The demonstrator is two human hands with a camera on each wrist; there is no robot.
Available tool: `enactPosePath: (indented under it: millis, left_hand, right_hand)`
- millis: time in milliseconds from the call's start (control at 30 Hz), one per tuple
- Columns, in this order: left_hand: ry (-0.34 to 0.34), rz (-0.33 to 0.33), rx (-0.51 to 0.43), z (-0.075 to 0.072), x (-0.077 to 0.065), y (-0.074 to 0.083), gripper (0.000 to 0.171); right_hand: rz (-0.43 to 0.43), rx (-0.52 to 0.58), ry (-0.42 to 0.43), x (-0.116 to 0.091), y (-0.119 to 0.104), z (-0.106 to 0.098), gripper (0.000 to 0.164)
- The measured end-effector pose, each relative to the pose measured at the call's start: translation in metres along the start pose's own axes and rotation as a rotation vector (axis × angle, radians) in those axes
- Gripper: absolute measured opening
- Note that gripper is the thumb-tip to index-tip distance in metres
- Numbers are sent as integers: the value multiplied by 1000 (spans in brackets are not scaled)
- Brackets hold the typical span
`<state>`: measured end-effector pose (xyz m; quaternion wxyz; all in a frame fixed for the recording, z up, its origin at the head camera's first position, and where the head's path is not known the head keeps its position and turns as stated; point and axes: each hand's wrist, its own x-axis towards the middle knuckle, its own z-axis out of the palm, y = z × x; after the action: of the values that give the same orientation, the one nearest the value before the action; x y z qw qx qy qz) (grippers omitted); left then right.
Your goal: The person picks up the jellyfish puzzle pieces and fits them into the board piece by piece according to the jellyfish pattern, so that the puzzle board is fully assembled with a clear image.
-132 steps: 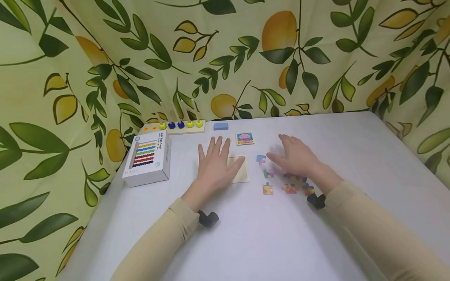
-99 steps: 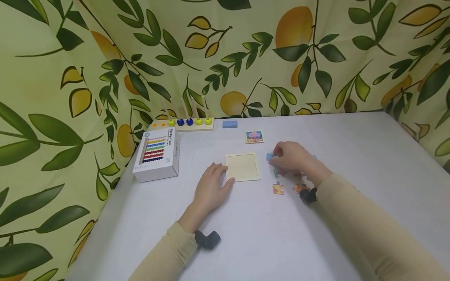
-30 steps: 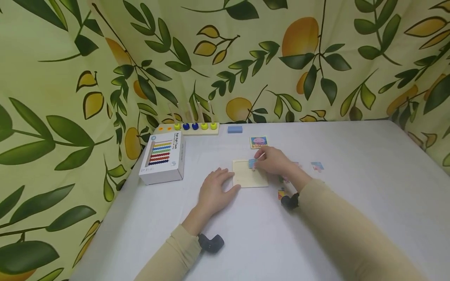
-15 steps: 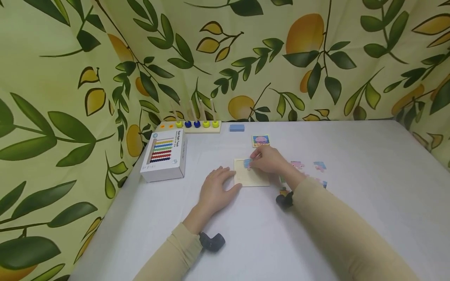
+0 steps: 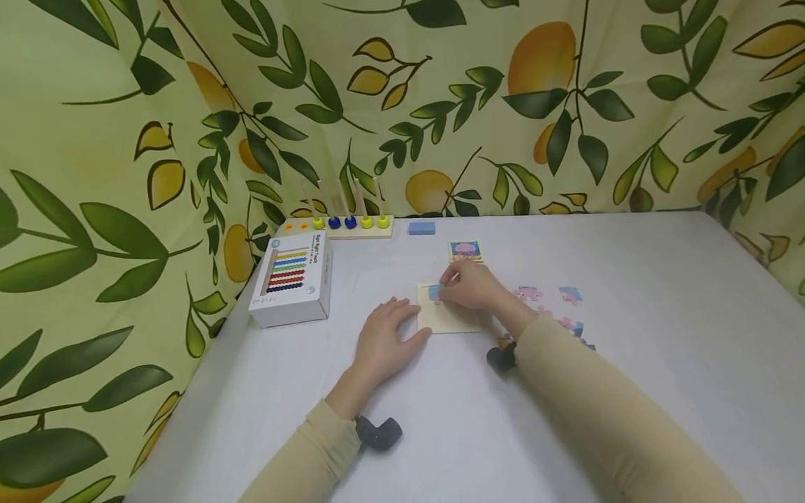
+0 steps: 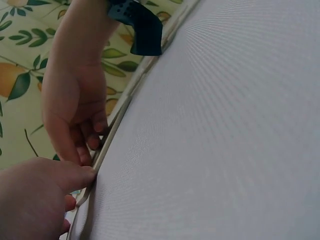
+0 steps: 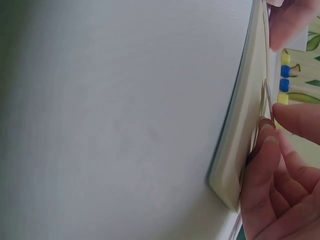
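Note:
My right hand (image 5: 474, 285) pinches a small blue-and-pink jigsaw piece (image 5: 434, 293) over the upper left corner of a square wooden puzzle tray (image 5: 451, 323). In the right wrist view, the thin piece (image 7: 268, 95) stands tilted against the tray (image 7: 234, 160) between thumb and fingers. My left hand (image 5: 385, 342) rests on the table with relaxed fingers, touching the tray's left edge; its thumb lies at the near left corner. Several loose jigsaw pieces (image 5: 570, 295) lie to the tray's right, some hidden under my right forearm.
Behind the tray lies a square picture card (image 5: 465, 250) with a pink figure. A blue block (image 5: 421, 228) sits farther back. To the left are a white abacus box (image 5: 292, 276) and a wooden bead stand (image 5: 367, 232). A patterned curtain (image 5: 402, 105) borders the table.
My right hand picked up the jigsaw piece from the right group and brought it left to the tray's upper left corner. My left hand moved from over the tray to its left edge.

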<state>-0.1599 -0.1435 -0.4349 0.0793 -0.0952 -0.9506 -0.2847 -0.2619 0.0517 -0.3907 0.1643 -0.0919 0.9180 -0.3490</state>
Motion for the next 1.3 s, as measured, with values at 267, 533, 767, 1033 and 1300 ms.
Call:
enactPosePath:
  millis: [267,533,767,1033,1300]
  left_hand:
    - [-11,-5,8,2,0,-2,48]
    - [-5,-2,1,2,-1,-3,48]
    - [-12,-12,5,1,-1,-4,49]
    - [-29,-34,15,-1,0,-4,51]
    - [-29,-12,14,-2,2,-3,51]
  right_hand:
    - [-24,-15,-16,1,-3,4,31]
    - [-30,-28,-9,2,-6,8,30]
    - [-38,-33,-3,4,-9,12,30]
    - [-38,-48,9,7,-11,13,29]
    - [-55,-62,15,7,-11,9,24]
